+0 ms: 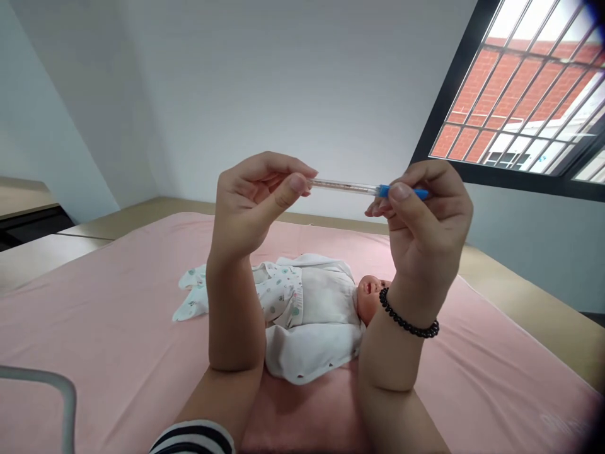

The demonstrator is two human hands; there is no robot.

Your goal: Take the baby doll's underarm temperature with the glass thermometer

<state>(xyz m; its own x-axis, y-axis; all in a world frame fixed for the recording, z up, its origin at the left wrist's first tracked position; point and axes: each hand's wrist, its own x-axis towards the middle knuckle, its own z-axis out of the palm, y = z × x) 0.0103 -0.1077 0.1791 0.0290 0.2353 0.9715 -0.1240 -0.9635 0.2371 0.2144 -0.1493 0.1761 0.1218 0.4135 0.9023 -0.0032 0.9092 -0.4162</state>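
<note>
A thin clear glass thermometer with a blue cap at its right end is held level in the air before the wall. My left hand pinches its left tip between thumb and fingers. At the blue end, my right hand grips the cap between thumb and fingers; a black bead bracelet circles that wrist. Below and behind my forearms a baby doll lies on its back, head to the right, in a white top and patterned trousers. My right forearm hides part of its head, my left forearm part of its legs.
A pink sheet covers much of the wooden table. A grey curved tube stands at the lower left. Behind are a pale wall and, at the upper right, a barred window.
</note>
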